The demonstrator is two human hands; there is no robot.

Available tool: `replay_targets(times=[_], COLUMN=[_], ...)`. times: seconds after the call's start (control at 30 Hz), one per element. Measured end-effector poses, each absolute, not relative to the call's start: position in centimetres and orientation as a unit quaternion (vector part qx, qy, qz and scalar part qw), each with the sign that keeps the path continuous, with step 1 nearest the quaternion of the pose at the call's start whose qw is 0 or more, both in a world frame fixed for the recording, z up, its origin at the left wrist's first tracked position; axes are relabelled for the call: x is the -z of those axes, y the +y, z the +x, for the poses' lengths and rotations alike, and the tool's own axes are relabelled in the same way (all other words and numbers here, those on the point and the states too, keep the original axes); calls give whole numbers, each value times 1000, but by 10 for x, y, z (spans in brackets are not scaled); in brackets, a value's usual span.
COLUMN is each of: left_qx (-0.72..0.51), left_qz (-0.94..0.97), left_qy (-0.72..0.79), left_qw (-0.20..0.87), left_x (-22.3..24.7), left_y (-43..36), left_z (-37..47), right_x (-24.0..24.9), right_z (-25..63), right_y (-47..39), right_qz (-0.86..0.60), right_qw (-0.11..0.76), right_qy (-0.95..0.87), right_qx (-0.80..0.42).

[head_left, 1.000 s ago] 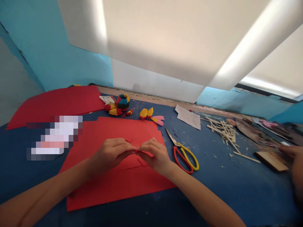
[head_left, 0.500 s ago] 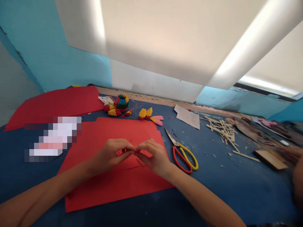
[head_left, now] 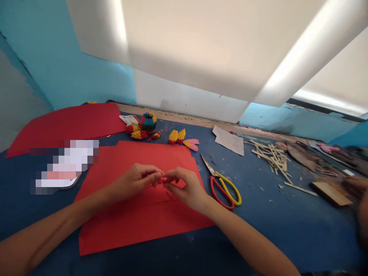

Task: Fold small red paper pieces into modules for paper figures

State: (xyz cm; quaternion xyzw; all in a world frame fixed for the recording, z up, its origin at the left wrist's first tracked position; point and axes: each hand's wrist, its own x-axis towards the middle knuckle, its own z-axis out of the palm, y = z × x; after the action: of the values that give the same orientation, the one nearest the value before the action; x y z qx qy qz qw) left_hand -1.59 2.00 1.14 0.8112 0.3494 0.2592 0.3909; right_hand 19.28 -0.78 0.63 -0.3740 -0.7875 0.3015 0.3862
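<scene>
My left hand [head_left: 145,178] and my right hand [head_left: 184,186] meet fingertip to fingertip above a large red paper sheet [head_left: 115,234]. Both are closed in a pinch on a small piece of red paper [head_left: 162,179], mostly hidden by the fingers. Thin red strips [head_left: 170,196] lie on the sheet just below my right hand. To the right of that hand, scissors [head_left: 222,188] with one red and one yellow handle rest partly open on the blue table, blades pointing away.
Folded-paper pieces [head_left: 148,122] in red, yellow and blue stand behind the sheet. More red paper [head_left: 66,124] and a blurred-out phone-like object [head_left: 67,165] lie left. At right are a white paper scrap [head_left: 229,140], pale sticks [head_left: 273,159], a wooden block [head_left: 330,193] and another person's hand [head_left: 356,186].
My left fingers have curled further in at the pinch, and the small red piece shows less. Both hands stay over the sheet. The view has shifted slightly.
</scene>
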Motion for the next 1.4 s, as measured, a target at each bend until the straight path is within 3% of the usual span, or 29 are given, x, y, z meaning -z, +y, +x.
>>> replay_targets(times=[0.1,0.23,0.43,0.53,0.73,0.93,1.17,1.4], left_qx=[-324,-265,-184,-215,-391,-390,-421,-433], left_qz=[798,858,886,875,812,827,798,801], left_qy=[405,429,426,430,349,253,217,201], left_qw=[306,101,21,56,259,317,372,362], left_x=[-10,1,12,6,-14,-23,-29,-31], left_y=[29,39,41,36,12,-1,-3,-2], left_z=[-24,-26,-10,-8,-12,-9,-6,-5], right_x=[-5,-1,6,2,-17,-29,-29,-27], right_z=[193,192,190,190,194,198,196,194], right_y=[-5,0,3,-1,-12,-24,-29,-29], right_qz=[-406,-431,-428,-423,-349,-255,-263,-270], right_qw=[440,467,458,448,477,491,476,490], right_qy=[-740,-647,-623,-665,-755,-797,-802,-792], right_qx=[-307,-422,-468,-422,-284,-243,-248,-245])
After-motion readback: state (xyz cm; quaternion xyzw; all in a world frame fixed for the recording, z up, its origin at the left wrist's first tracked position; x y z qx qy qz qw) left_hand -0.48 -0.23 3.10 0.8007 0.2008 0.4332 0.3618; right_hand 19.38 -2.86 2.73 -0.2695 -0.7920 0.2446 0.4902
